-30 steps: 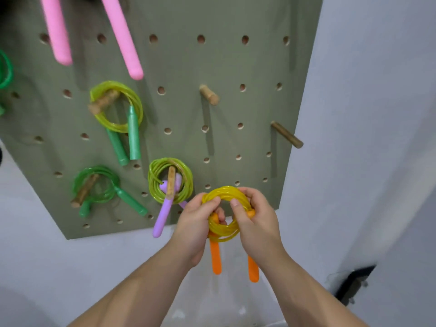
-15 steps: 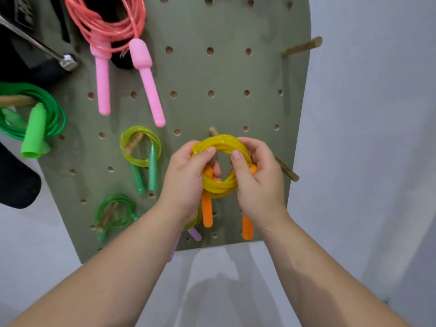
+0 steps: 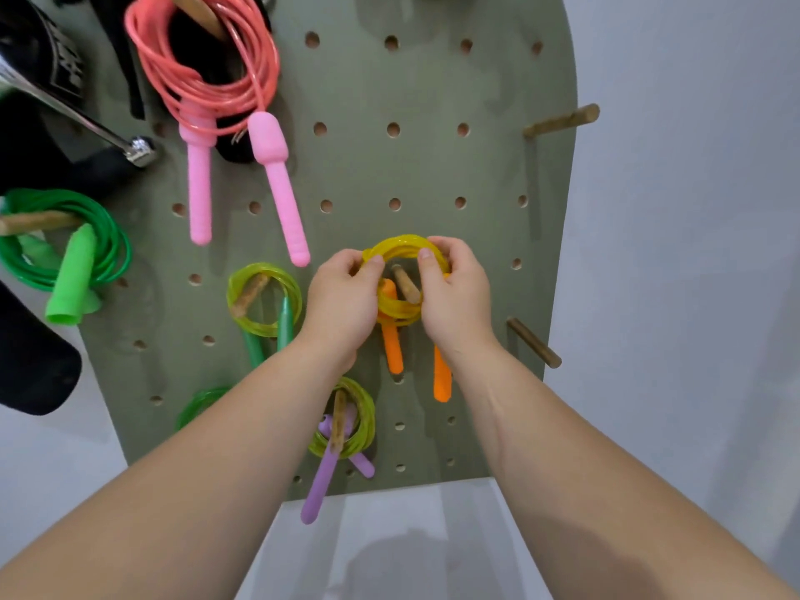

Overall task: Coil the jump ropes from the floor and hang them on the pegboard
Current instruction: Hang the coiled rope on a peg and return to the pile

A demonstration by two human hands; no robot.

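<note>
Both hands (image 3: pixel 398 296) around yellow coil (image 3: pixel 404 249)

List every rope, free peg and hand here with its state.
Yellow rope: coiled, held around a peg.
Pink rope: coiled, hung.
Green rope: coiled, hung.
Top right peg: bare.
Lower right peg: bare.
Left hand: gripping the coil.
Right hand: gripping the coil.

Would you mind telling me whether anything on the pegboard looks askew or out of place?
Nothing stands out: both hands, left hand and right hand, hold the yellow coiled rope with orange handles around a wooden peg.
</note>
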